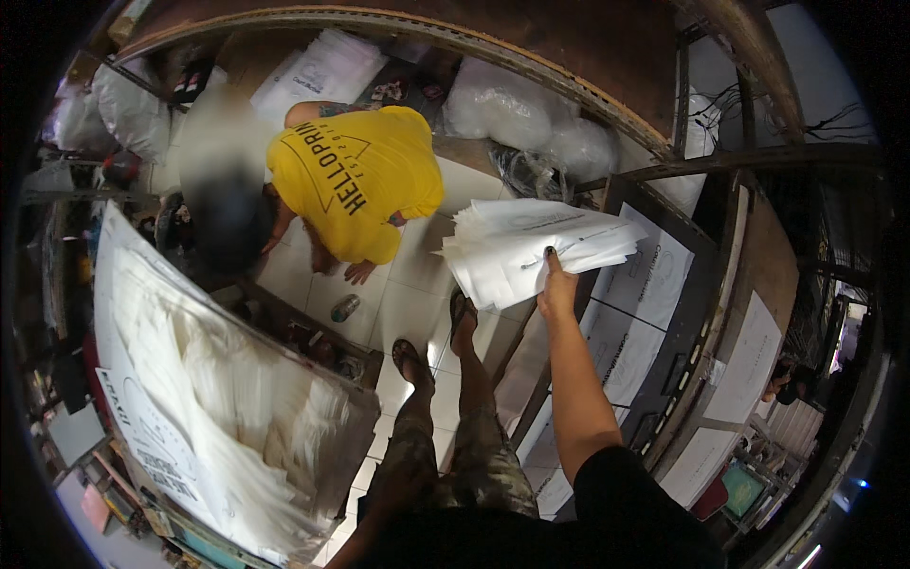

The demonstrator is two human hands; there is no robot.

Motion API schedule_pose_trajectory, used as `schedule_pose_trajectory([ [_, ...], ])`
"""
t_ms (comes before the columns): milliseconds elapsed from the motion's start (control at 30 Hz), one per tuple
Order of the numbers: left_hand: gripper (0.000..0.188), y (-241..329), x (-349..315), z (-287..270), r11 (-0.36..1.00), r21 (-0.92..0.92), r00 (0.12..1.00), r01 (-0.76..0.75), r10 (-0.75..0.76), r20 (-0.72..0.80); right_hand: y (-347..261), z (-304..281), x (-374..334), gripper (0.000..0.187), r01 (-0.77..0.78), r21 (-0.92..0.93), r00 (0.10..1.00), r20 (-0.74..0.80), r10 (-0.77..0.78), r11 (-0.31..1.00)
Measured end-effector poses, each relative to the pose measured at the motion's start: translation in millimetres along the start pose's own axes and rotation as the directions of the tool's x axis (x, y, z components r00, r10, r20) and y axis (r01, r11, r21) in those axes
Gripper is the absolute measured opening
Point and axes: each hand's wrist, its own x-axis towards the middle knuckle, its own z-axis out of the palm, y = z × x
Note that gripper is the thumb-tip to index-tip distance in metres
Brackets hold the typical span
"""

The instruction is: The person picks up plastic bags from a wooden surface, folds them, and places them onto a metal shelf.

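My right hand [557, 286] is closed on the near edge of a stack of thin white printed sheets [502, 247], thumb on top and fingers underneath. The stack fans out unevenly to the left, held in the air over the aisle. Whether the sheets are flat bags or single sheets I cannot tell. My left hand is out of sight; only a dark bit of that arm may show at the lower edge. On the left, a large heap of similar white sheets [227, 417] lies on a rack, its edges ruffled. White printed sheets [637, 284] also lie on a dark bench to the right.
A person in a yellow shirt [365, 175] crouches on the tiled floor [417, 261] ahead, one hand on the tiles. Near them lies a small clear container [345, 307]. Clear plastic bundles [502, 104] sit under the far wooden table [531, 43]. A wooden beam [758, 156] crosses at right.
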Motion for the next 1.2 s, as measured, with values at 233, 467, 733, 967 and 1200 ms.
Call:
schedule_pose_trajectory([
  [233, 0.032, -40, 28, -2, 0.996, 0.018, 0.995, 0.091, -0.090, -0.035, 25, 7, 37, 0.034, -0.001, 0.033, 0.999, -0.044, 0.003, 0.999],
  [467, 0.034, -52, 54, 4, 0.988, -0.010, 0.986, 0.156, -0.156, -0.058, 15, 38, 35, 0.037, -0.004, 0.191, 1.000, 0.017, 0.001, 0.981],
  [733, 0.036, -36, 73, 0, 0.978, -0.017, 0.975, 0.207, -0.207, -0.081, -48, 130, 140, 0.028, 0.071, 0.350, 0.997, -0.042, -0.060, 0.934],
  [967, 0.038, -18, 97, 1, 0.966, -0.048, 0.960, 0.254, -0.258, -0.111, -136, 199, 200, 0.030, 0.299, 0.530, 0.886, 0.155, -0.438, 0.793],
  [1200, 0.040, -4, 129, -3, 0.947, -0.072, 0.936, 0.313, -0.321, -0.146, -79, 194, 301, 0.040, 0.246, 0.607, 0.912, 0.120, -0.393, 0.756],
])
